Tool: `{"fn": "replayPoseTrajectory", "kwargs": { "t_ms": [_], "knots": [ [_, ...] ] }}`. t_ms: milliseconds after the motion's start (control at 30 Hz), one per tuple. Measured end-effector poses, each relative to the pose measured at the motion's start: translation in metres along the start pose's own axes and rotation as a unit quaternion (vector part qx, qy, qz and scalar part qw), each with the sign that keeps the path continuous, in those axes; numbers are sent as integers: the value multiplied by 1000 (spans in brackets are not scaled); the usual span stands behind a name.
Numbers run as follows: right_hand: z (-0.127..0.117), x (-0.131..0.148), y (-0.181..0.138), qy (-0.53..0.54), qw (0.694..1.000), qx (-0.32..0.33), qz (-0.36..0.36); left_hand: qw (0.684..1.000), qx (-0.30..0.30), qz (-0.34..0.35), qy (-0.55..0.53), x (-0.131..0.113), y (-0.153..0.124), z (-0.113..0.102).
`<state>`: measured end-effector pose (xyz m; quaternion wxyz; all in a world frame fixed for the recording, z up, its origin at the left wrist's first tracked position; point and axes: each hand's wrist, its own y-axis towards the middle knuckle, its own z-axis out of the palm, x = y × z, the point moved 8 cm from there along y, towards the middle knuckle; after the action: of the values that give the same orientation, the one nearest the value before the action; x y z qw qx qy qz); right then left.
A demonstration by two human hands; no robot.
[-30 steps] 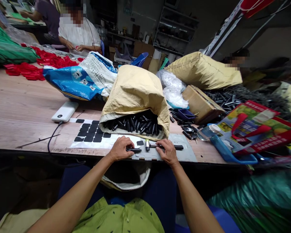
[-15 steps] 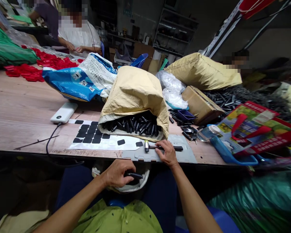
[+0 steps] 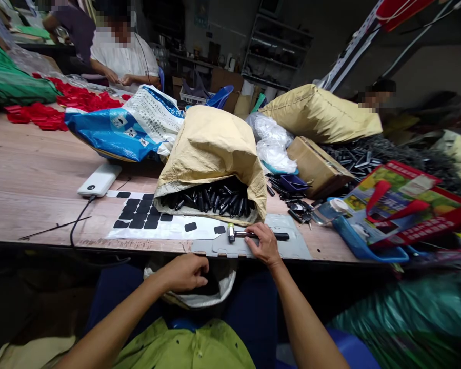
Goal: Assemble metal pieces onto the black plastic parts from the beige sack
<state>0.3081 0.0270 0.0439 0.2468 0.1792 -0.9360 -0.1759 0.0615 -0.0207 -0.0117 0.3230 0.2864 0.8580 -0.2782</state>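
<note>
My right hand (image 3: 264,244) is closed round the black handle of a small hammer (image 3: 231,233), which lies on a grey plate (image 3: 299,241) at the table's front edge. The hammer's head points left and has a yellowish end. My left hand (image 3: 187,272) is over the mouth of a white-rimmed bag (image 3: 226,292) at my lap. Its thumb and forefinger are bent and apart, with nothing visible between them. Beyond the hammer, a tan sack (image 3: 215,138) lies with its mouth towards me, full of black pen-like pieces (image 3: 207,197).
Left of the plate lies a white sheet (image 3: 176,230) with black stickers, near a white power bank (image 3: 99,179). On the right are a cardboard box (image 3: 317,164), a blue tray (image 3: 357,246) and a red shopping bag (image 3: 415,205). Across the table sits a person (image 3: 124,61) in white.
The black pen-like piece in my left hand has gone from sight, and its fingers have loosened over the bag. My right hand stays on the hammer.
</note>
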Motion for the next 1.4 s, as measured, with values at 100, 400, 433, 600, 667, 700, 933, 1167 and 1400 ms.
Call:
{"fn": "replayPoseTrajectory", "kwargs": {
  "t_ms": [100, 400, 433, 600, 667, 700, 933, 1167, 1400],
  "knots": [
    [1, -1, 0, 3, 1000, 1, 2, 991, -121, 22, -46, -13, 12, -68],
    [0, -1, -2, 8, 1000, -3, 7, 903, -358, -176, 157, 48, 39, -171],
    [0, -2, -2, 8, 1000, -3, 8, 899, -354, -188, 174, 49, 39, -170],
    [1, -4, -1, 10, 1000, 1, 9, 877, -354, -204, 251, 41, 29, -170],
    [1, -4, -1, 12, 1000, 1, 10, 875, -357, -186, 269, 37, 21, -169],
    [1, -3, -1, 13, 1000, 0, 10, 875, -361, -176, 271, 36, 16, -167],
    [0, -1, 0, 13, 1000, -5, 5, 906, -379, -104, 159, 29, -9, -129],
    [0, -2, -2, 5, 1000, -11, -3, 949, -305, 33, 76, 3, 30, -92],
    [0, -4, 0, 2, 1000, -12, -13, 953, -291, 76, 42, 14, 41, -92]
  ]
}}
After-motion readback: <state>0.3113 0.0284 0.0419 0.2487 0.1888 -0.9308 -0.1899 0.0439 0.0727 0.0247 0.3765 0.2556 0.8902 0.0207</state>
